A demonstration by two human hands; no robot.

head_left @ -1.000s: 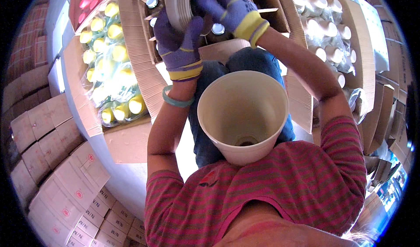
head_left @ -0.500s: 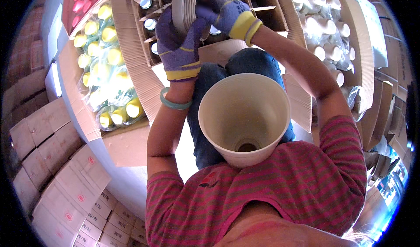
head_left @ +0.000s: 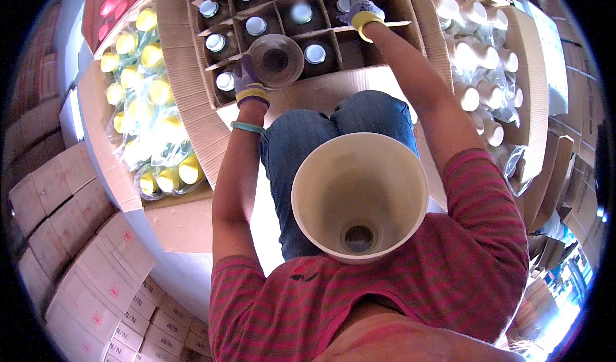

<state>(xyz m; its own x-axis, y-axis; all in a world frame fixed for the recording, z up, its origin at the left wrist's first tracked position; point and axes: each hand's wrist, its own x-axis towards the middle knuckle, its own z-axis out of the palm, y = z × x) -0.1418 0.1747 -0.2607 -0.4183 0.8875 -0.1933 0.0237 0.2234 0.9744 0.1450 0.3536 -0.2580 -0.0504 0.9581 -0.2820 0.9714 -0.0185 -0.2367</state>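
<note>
Since half a second ago our hands have come apart. Then both were bunched on the stack of cups above the knees; now the left hand (head_left: 249,87) holds the stack of cups (head_left: 276,60) alone, fingers wrapped round its side, its open mouth turned toward us over the near edge of the divided box (head_left: 192,48). The right hand (head_left: 358,10) has gone out to the far cells of that box, resting on a cardboard divider (head_left: 391,23); the glove hides the fingers, so we cannot tell whether it is clenched on anything. Several cells already hold jars with white lids (head_left: 315,53).

A big cream funnel-shaped cup (head_left: 359,198) sits in our lap against the striped shirt (head_left: 449,278), wedged behind the knees.

To do this well, we judge it best to keep the left grip firm and low on the stack so the cups do not slide apart, and to steady the divider with the right hand.

To the left lies a box of yellow bottles (head_left: 147,118) in plastic wrap, to the right a box of pale cups (head_left: 487,73).
</note>
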